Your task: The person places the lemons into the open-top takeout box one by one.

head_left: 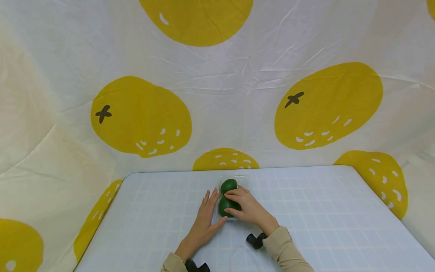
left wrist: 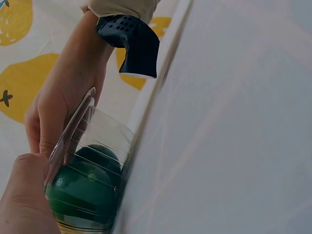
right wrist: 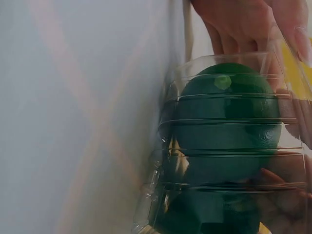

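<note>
Two smooth, dark green fruits lie in a clear plastic box: the far fruit (head_left: 229,185) and the near fruit (head_left: 225,206). The box's clear rim (head_left: 250,181) shows in the head view. My right hand (head_left: 250,208) reaches over the box from the right and grips the near fruit, its fingers on the far side and thumb on the near side. Along the box's left side lies my left hand (head_left: 205,220), fingers extended, thumb near the front corner. Through the ribbed wall, the left wrist view shows a green fruit (left wrist: 80,192); the right wrist view shows one with a pale stem spot (right wrist: 229,105).
The box stands on a table with a pale blue checked cloth (head_left: 153,211), near its far edge. Behind hangs a white curtain (head_left: 234,124) printed with yellow fruit. Black camera mounts (head_left: 255,240) sit at both wrists, beside beige sleeves (head_left: 289,249).
</note>
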`<action>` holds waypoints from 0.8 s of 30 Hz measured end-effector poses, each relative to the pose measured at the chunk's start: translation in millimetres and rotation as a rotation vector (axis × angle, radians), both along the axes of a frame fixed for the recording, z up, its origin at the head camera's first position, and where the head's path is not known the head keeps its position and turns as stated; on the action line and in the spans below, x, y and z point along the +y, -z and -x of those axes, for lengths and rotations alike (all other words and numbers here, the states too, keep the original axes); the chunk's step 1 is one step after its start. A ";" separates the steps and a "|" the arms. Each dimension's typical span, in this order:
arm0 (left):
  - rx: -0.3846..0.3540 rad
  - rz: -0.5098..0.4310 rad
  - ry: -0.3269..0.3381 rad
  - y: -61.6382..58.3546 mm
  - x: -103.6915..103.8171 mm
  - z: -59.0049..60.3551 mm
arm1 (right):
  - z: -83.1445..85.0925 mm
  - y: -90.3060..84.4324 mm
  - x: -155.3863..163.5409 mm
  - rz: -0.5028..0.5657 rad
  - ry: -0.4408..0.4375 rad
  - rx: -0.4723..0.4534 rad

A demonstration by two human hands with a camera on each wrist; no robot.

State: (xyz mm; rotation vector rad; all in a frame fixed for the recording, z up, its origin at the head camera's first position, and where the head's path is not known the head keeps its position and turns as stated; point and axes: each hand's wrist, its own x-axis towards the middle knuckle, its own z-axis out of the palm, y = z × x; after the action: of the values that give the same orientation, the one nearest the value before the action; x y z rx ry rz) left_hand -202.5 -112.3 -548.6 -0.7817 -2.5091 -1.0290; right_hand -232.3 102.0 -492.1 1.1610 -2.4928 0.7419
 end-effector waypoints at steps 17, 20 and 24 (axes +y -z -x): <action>-0.005 -0.015 0.004 0.4 0.5 -1.6 | -1.1 -2.8 -1.7 -0.036 -0.018 0.050; -0.010 -0.015 0.001 0.7 0.3 -1.8 | -1.8 -3.7 -1.9 -0.032 -0.009 0.025; -0.001 -0.009 -0.005 1.4 0.0 -1.0 | -1.1 -4.6 -2.0 -0.017 -0.005 -0.010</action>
State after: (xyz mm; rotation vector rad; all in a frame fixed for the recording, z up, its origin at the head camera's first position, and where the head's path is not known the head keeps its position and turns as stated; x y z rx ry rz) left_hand -201.5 -112.3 -549.9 -0.7727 -2.5047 -1.0382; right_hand -231.2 100.0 -487.6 1.1726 -2.5096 0.7311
